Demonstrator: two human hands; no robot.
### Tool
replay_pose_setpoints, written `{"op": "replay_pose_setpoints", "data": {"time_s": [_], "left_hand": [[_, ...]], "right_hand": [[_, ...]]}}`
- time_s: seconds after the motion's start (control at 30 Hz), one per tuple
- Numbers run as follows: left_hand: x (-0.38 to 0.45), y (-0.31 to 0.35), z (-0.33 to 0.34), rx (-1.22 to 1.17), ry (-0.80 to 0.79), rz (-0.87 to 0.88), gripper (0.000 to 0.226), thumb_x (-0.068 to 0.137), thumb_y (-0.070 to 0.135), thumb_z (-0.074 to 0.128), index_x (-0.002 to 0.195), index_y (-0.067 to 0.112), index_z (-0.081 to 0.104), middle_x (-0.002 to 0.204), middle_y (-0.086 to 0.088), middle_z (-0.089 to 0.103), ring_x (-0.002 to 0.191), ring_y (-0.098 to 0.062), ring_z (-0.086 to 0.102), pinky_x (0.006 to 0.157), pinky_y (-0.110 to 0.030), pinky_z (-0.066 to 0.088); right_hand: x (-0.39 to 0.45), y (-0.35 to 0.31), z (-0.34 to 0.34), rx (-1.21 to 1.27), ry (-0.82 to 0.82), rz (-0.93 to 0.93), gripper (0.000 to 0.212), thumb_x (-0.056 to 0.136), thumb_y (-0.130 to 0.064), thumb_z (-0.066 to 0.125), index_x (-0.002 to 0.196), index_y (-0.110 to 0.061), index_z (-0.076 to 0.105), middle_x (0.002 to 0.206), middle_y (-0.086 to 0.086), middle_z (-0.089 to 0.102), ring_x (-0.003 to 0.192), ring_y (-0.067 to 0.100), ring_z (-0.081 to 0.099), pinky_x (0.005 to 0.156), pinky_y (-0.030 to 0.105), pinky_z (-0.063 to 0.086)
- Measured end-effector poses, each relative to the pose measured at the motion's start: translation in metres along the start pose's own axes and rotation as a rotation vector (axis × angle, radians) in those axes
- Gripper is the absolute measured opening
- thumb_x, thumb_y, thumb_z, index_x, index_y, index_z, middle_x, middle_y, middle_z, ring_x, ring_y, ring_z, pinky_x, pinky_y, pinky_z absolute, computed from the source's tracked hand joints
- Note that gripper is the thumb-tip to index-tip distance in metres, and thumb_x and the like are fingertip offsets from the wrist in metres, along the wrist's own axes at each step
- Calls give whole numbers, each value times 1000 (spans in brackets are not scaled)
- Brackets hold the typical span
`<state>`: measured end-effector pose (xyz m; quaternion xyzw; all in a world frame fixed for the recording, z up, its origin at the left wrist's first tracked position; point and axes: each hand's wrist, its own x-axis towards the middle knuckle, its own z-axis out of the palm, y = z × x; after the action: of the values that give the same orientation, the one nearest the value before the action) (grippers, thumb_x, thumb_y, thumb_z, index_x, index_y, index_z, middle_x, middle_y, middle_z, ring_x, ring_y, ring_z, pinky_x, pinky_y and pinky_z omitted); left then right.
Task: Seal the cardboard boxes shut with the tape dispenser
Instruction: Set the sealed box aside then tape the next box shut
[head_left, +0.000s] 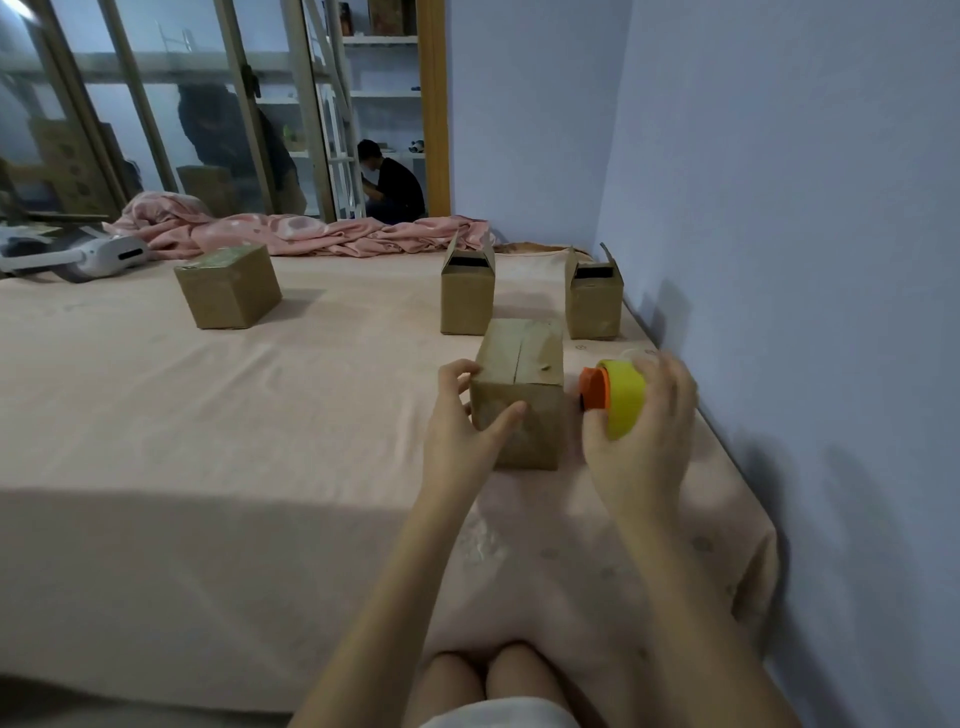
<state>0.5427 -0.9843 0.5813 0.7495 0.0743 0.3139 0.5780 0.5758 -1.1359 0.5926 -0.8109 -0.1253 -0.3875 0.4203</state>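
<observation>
Nearest, the left hand (462, 415) grips the closed box (519, 395), whose top seam runs six-to-twelve, while at three o'clock the right hand (644, 431) curls round the tape dispenser (615, 397), cutter facing the box.

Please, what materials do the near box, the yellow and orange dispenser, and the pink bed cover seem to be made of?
Near box: brown cardboard, matte; dull surface, folded flaps meeting at a centre seam.
Dispenser: likely hard plastic, smooth, bright yellow body with an orange end; even colour and a slight sheen. The right hand grips it.
Bed cover: woven fabric, probably cotton, matte; soft wrinkles and a faint printed pattern.
</observation>
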Motion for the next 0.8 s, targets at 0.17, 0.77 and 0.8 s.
{"op": "replay_pose_setpoints", "data": {"time_s": [0.17, 0.77, 0.8], "left_hand": [[-1, 2, 8, 57, 47, -5, 54, 75, 33, 77, 114, 35, 39, 115, 10, 58, 92, 3, 60, 70, -36, 58], [-21, 20, 9, 803, 66, 344, 107, 72, 66, 64, 150, 14, 14, 155, -18, 15, 145, -31, 0, 115, -45, 2], [-25, 27, 11, 845, 69, 424, 112, 67, 67, 67, 149, 10, 17, 155, -19, 16, 145, -33, -1, 115, -47, -1]], "right_hand": [[0, 42, -1, 174, -241, 393, 70, 71, -1, 69, 133, -10, 38, 128, 8, 48, 113, 19, 49, 86, 32, 45], [17, 29, -24, 437, -158, 210, 34, 79, -8, 71, 108, -17, 55, 95, -8, 64, 83, -11, 60, 70, 7, 45], [21, 19, -33, 529, -122, 229, 32, 81, -9, 70, 109, -16, 56, 95, -9, 65, 83, -10, 61, 70, 6, 46]]}}
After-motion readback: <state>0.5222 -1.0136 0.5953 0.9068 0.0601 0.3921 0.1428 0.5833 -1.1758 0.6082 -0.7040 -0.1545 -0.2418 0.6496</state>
